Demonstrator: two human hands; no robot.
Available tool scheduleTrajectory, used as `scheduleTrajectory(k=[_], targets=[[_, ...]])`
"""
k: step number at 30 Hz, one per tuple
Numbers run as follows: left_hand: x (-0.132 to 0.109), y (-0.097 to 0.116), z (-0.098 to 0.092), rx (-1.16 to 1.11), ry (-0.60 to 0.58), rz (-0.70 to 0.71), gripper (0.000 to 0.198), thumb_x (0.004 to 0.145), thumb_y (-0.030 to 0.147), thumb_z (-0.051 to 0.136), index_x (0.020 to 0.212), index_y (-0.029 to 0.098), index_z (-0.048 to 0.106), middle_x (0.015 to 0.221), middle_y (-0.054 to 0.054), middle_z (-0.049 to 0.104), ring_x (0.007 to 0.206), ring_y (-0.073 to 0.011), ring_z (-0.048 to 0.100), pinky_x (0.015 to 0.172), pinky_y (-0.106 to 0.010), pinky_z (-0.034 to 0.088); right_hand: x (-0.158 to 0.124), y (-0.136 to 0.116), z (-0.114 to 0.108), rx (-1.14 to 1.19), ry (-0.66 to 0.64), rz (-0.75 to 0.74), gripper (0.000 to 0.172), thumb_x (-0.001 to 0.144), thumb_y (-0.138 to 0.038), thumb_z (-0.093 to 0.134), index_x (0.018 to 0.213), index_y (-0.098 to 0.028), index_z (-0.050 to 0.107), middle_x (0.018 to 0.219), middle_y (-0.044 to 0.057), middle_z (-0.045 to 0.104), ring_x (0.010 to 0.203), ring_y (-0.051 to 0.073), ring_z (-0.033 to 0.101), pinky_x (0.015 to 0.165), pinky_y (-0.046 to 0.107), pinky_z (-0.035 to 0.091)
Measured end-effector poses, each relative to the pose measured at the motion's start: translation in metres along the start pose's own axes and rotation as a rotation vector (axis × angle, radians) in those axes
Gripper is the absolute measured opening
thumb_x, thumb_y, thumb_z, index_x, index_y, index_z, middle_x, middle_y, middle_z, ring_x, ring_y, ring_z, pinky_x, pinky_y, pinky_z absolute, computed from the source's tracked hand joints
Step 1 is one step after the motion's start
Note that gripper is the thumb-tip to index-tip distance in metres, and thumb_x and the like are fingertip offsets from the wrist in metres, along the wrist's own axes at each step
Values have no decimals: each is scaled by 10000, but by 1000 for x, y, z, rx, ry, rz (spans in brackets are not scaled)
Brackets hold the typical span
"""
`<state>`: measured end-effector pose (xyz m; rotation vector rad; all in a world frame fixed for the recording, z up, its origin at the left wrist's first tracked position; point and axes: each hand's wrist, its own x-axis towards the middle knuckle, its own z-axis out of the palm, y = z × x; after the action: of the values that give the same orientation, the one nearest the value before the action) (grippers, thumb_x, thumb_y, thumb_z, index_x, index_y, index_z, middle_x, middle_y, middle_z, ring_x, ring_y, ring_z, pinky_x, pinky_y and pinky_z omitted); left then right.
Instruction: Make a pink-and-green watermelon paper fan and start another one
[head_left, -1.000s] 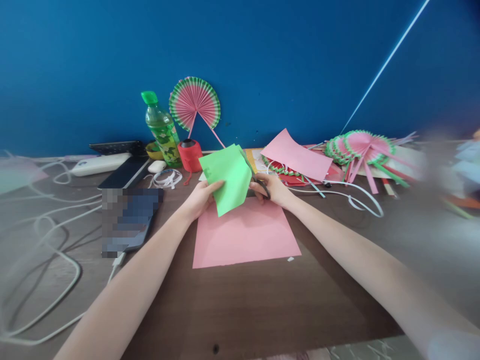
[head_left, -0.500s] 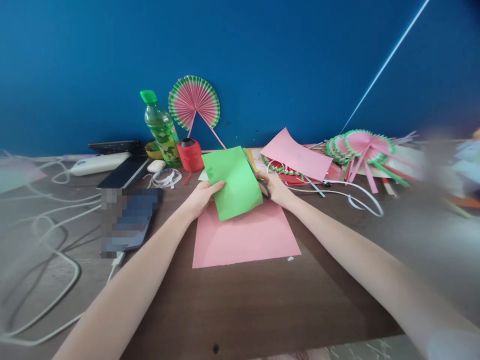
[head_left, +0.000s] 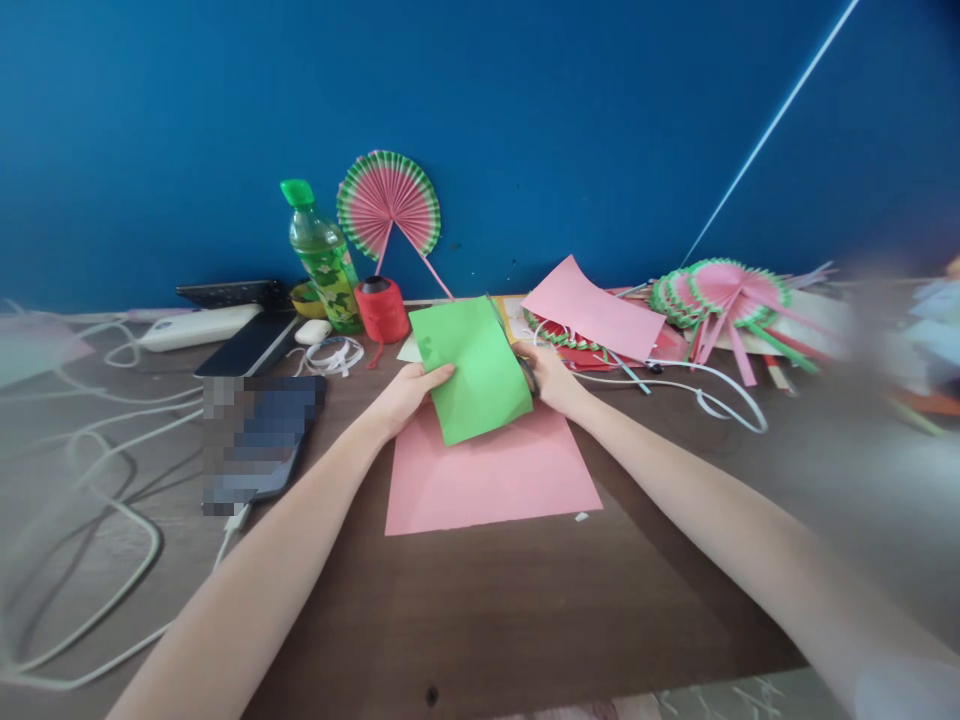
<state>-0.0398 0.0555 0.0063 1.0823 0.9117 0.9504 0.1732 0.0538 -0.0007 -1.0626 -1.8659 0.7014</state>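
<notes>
A sheet of bright green paper (head_left: 474, 370) is held up, tilted, over the table. My left hand (head_left: 409, 398) pinches its left edge, thumb on top. At the sheet's right edge, my right hand (head_left: 551, 378) is closed around the dark handles of a pair of scissors (head_left: 533, 380). The blades run along the right edge and are mostly hidden behind the paper. Beneath both hands a pink paper sheet (head_left: 487, 490) lies flat, its far part covered by the green one.
A folded paper fan (head_left: 388, 205) leans on the blue wall beside a green bottle (head_left: 322, 250) and a red thread spool (head_left: 382, 310). A phone (head_left: 277, 440) and white cables lie left. More paper fans (head_left: 724, 295) and a loose pink sheet (head_left: 592, 308) are at right.
The green paper has shifted slightly to the right toward my right hand. My left hand moved a little with it; the pink sheet on the table stays put.
</notes>
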Motion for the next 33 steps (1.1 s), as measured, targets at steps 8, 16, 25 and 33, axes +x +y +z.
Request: scheduleTrajectory(k=[8,16,25,33], targets=[[0,0,0,13,-10,5,197,717,230,663,876,120,696,877,-85,721,833,-218,671,874,-355,511,-1,1,4,13,2,78,183,705,-274,497,801,-146,585,606,17,596,601,189,550,558,280,414],[-1,1,2,13,-5,-6,158,753,195,617,867,119,695,857,-73,724,804,-201,676,870,-350,513,-2,-3,5,-42,44,62,231,696,-210,417,796,-125,608,595,19,603,592,181,549,546,263,397],[0,1,3,-20,39,4,150,745,187,626,855,110,692,845,-90,720,838,-218,671,894,-366,501,-2,-3,4,5,26,103,163,717,-273,497,769,-137,569,598,10,576,574,158,528,555,259,402],[3,3,2,-190,168,47,161,769,123,567,909,107,645,938,-115,699,896,-238,658,886,-411,507,-1,-7,2,235,-12,155,352,766,-520,497,658,-187,457,474,-23,512,451,128,508,448,234,385]])
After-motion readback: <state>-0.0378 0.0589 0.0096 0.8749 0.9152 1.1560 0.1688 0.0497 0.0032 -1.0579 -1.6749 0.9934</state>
